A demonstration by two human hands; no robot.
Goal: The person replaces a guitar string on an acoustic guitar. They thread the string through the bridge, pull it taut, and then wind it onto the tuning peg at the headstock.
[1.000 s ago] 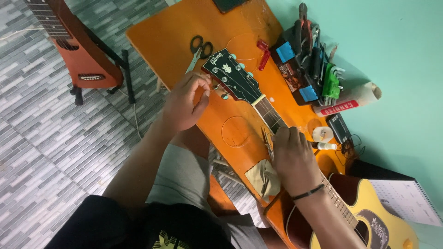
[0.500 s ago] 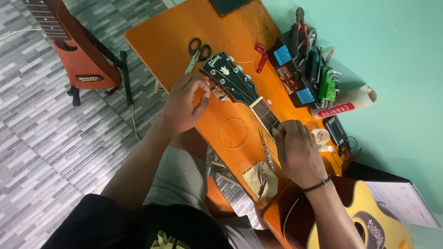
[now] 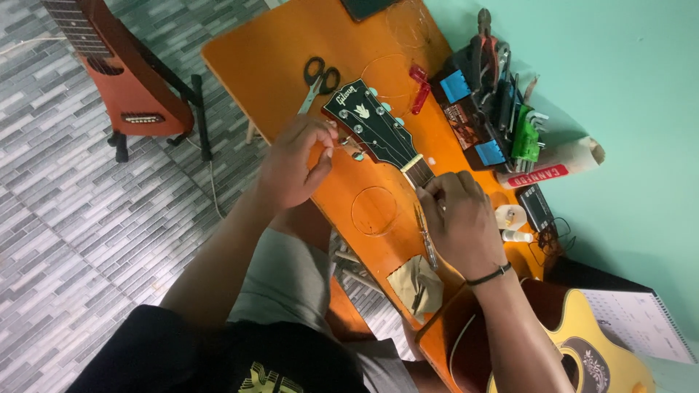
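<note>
- Head view: left hand [image 3: 295, 164] pinches a tuning peg [image 3: 348, 143] on the near edge of the headstock [image 3: 370, 127], thumb and forefinger closed on it.
- Right hand [image 3: 460, 218] lies on the neck [image 3: 422, 173] just past the nut, fingertips pressed to the strings; whether a string is actually pinched cannot be told.
- Change over the last second: the left hand stays at the same peg with only a slight turn of the fingers; the right hand has slid up the neck toward the headstock. Judged: tuning or string seating is under way, with the guitar unmoved.
- Guitar lies flat on the orange table [image 3: 269, 65], headstock away from the person, yellow body [image 3: 582, 342] beside the right forearm.
- Beyond the left-hand grip: scissors [image 3: 318, 78], untouched.
- Beyond the right hand: tool rack [image 3: 488, 109] against the wall, white tape roll [image 3: 510, 217].
- Below the right hand: folded cloth [image 3: 416, 284].
- Far left, on the floor: red guitar [image 3: 120, 76] on a stand.
</note>
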